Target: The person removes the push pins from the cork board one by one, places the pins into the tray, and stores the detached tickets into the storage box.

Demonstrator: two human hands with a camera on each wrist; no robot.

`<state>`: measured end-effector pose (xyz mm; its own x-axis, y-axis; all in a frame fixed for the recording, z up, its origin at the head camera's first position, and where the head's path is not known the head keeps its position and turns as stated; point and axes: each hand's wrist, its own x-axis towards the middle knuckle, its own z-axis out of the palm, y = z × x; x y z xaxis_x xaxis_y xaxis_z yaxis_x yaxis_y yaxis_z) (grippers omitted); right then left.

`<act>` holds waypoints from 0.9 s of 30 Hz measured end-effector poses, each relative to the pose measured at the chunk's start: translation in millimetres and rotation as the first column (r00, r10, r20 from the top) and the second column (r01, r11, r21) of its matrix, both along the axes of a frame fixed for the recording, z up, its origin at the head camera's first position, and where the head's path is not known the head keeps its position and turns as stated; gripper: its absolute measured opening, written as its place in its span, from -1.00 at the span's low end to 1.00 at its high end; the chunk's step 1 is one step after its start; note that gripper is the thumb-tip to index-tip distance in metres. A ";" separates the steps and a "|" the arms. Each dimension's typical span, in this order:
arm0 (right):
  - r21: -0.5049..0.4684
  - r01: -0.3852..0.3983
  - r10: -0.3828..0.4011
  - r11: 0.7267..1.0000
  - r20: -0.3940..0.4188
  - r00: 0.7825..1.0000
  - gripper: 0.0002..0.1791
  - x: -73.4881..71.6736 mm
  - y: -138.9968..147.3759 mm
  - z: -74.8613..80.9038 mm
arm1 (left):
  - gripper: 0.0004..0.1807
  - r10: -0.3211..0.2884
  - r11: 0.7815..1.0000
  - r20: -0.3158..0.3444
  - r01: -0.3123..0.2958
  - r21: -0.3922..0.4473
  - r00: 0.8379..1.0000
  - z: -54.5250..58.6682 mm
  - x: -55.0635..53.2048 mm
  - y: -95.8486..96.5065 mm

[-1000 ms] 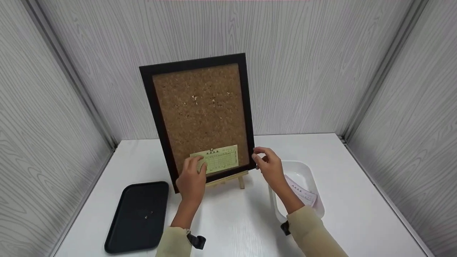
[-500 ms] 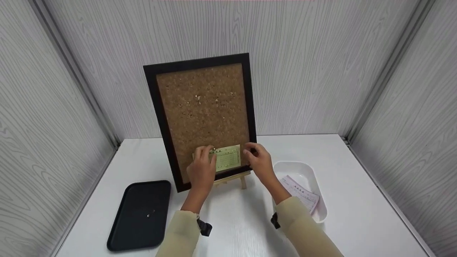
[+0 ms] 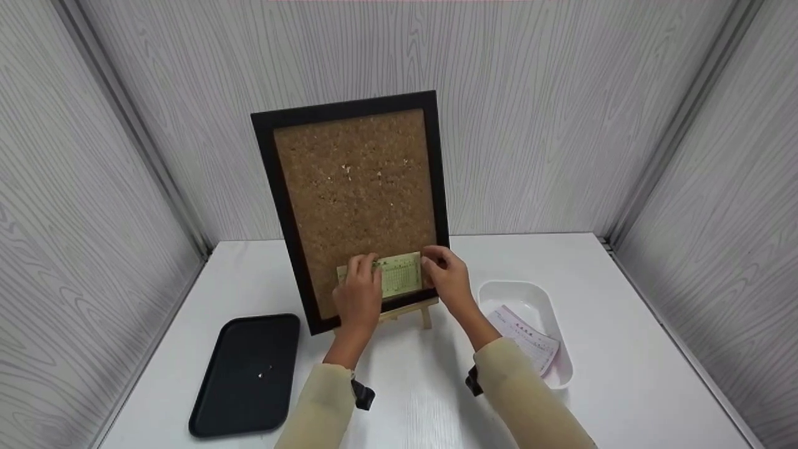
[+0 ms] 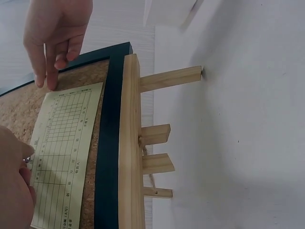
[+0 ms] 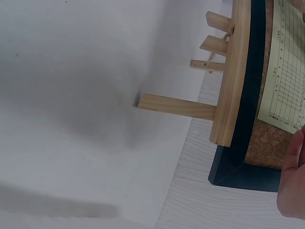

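Note:
A framed corkboard (image 3: 358,187) leans on a small wooden easel (image 4: 131,143). Low on the cork lies a pale green printed slip (image 3: 401,274). My left hand (image 3: 360,293) covers the slip's left part, its thumb and finger pinching a small shiny pushpin (image 4: 27,160) at the upper edge. Most of the pin is hidden by the fingers. My right hand (image 3: 449,277) is at the slip's right end, fingers slightly bent with fingertips (image 4: 51,83) right at the cork beside the paper's edge. Nothing shows between them.
To the right, a white tray (image 3: 541,293) holds a pinkish printed slip (image 3: 523,337). A black tray (image 3: 243,374) on the left bears a few tiny shiny bits. Grey wood-patterned walls enclose the white table (image 3: 411,386).
My left hand has moved right and up to the pin at the slip's upper edge. My right hand has shifted left from the frame's edge to the slip's right end.

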<state>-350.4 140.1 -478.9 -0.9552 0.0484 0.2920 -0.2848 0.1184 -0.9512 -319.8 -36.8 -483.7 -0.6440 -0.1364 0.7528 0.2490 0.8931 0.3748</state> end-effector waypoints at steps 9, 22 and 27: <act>0.016 -0.001 0.001 1.000 0.024 1.000 -0.68 0.2 -3.3 2.9 | -0.86 0.012 1.000 -0.030 -0.013 -0.026 0.999 -2.5 -3.7 1.6; 0.081 -0.017 0.018 0.997 -0.008 1.000 -0.70 2.7 -7.1 2.2 | -0.89 0.021 0.998 -0.069 -0.025 -0.052 0.997 -2.7 -7.6 2.3; 0.195 0.028 -0.018 0.980 -0.052 0.998 -0.75 0.9 -7.9 2.6 | -0.90 0.043 0.997 -0.071 -0.047 -0.056 0.997 -3.2 -7.0 2.2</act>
